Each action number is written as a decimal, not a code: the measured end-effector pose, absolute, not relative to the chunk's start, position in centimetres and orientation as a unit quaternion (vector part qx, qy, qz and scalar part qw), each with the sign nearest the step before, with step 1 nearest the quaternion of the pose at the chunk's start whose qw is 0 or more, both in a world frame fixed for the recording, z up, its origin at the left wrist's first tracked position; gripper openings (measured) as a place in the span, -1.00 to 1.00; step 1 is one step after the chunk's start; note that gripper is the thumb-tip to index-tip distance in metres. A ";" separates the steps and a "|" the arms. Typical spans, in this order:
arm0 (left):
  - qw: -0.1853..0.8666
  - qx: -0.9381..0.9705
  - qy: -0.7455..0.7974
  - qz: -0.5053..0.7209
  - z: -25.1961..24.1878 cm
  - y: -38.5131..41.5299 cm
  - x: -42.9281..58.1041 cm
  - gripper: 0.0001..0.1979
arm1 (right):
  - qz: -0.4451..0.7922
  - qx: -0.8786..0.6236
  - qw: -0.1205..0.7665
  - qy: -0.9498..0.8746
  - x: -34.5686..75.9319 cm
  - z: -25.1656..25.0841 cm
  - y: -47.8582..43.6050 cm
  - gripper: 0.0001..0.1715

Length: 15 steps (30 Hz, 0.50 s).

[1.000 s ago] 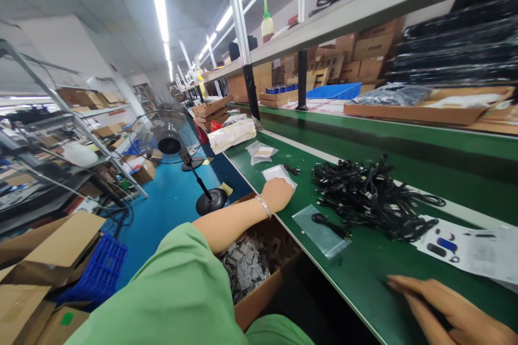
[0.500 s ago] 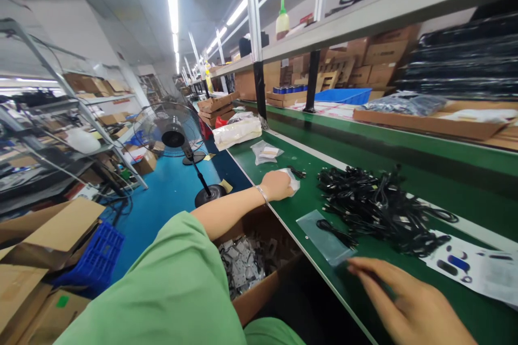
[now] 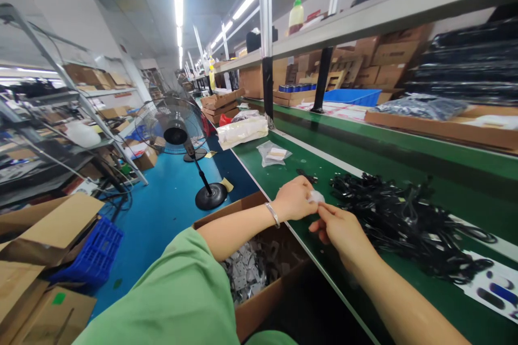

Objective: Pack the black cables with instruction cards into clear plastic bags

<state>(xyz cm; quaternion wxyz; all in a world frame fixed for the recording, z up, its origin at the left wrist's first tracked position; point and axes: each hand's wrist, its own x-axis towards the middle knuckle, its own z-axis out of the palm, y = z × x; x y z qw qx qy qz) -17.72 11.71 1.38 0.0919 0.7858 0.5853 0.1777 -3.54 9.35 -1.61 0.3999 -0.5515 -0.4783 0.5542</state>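
My left hand (image 3: 294, 198), a bracelet on its wrist, is closed on a small crumpled clear plastic bag (image 3: 316, 197) above the green bench. My right hand (image 3: 340, 230) has come up to the same bag, its thumb and forefinger pinching the near edge. Right of both hands spreads a tangled pile of black cables (image 3: 388, 215). One small black cable (image 3: 306, 176) lies just beyond my left hand. Farther off is a clear bag with a white piece inside (image 3: 275, 154). The flat bag with a cable seen earlier is out of sight, perhaps behind my right arm.
Below the bench edge stands a carton (image 3: 259, 302) of small pale parts. A printed sheet (image 3: 496, 291) lies at right. A standing fan (image 3: 210, 194) and a blue crate (image 3: 91, 253) are on the floor at left. An overhead shelf (image 3: 364, 24) runs along the bench.
My right hand has moved left and away from me, from beside the flat bag to the bag in my left hand. The view has shifted slightly.
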 end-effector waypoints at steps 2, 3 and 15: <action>0.091 0.781 0.584 0.203 0.7 11.3 -17.7 -0.84 | 0.552 -0.554 0.409 -0.469 -3.4 -1.6 10.1 -0.60; 0.089 0.779 0.583 0.215 0.3 11.1 -17.6 -0.85 | 0.553 -0.555 0.411 -0.467 -3.3 -1.5 10.4 -0.59; 0.333 0.755 0.470 0.313 -0.8 11.6 -18.2 -0.84 | 0.567 -0.555 0.397 -0.461 -1.2 -3.7 13.0 -0.35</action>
